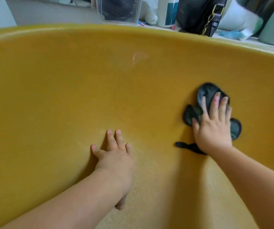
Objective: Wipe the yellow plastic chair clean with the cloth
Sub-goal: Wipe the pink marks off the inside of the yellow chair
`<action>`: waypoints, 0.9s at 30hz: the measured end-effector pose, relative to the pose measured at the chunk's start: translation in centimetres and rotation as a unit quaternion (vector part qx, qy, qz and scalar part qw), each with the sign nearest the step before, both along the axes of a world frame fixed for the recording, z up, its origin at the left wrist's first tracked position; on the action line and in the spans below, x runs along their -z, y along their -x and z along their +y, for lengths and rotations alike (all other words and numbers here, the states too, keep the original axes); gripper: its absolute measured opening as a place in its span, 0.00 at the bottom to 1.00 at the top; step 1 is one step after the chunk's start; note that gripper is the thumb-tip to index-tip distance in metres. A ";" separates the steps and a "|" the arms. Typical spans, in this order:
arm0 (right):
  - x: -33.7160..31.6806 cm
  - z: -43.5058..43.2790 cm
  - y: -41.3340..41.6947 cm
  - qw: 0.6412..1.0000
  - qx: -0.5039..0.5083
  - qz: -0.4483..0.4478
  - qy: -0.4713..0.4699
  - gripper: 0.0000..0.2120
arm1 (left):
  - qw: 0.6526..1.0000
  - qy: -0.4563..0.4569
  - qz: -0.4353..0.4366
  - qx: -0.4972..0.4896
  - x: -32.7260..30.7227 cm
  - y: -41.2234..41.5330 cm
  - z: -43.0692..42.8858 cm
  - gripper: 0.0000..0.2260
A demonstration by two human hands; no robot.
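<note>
The yellow plastic chair (pixel 66 83) fills nearly the whole view, its curved shell seen from close up. A dark grey cloth (pixel 206 93) lies crumpled on the right part of the shell. My right hand (pixel 213 126) presses flat on that cloth with fingers spread, and folds of cloth stick out above, left and right of it. A dark strip of the cloth trails out below the wrist. My left hand (pixel 114 154) rests flat on the bare seat near the middle, fingers apart, holding nothing.
Beyond the chair's top rim, on a light floor, stand a clear plastic bin (pixel 119 9), a white and teal bottle (pixel 167 12), a black bag with a chain strap (pixel 200 14) and a small white toy (pixel 151 18).
</note>
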State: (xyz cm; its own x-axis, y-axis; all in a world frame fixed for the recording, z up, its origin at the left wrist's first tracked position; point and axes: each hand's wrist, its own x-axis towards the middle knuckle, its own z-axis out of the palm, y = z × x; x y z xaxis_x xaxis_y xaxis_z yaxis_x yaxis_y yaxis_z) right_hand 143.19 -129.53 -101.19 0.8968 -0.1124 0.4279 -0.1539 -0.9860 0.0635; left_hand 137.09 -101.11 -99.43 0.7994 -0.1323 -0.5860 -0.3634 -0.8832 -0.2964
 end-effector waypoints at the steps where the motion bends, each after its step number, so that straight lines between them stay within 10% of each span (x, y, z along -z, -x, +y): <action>1: 2.0 1.4 1.4 0.999 -0.033 0.028 0.009 0.35 | 1.000 -0.005 -0.004 0.019 -0.4 0.1 0.3 0.71; 7: 5.3 6.1 5.2 0.940 -0.286 0.125 0.139 0.33 | 0.981 -0.019 -0.091 0.172 -6.3 0.8 4.9 0.51; 12: 0.3 7.4 -1.3 0.998 -0.007 0.014 -0.062 0.40 | 0.942 -0.089 -0.254 0.201 -13.3 -0.5 11.7 0.43; 16: -3.6 13.6 -5.5 0.985 0.007 -0.052 -0.162 0.40 | 0.909 -0.082 -0.360 0.195 -16.8 -2.0 17.2 0.43; 27: -4.5 26.8 -7.6 0.938 -0.327 -0.111 -0.014 0.39 | 0.885 0.029 -0.448 0.124 -16.0 -3.0 18.9 0.45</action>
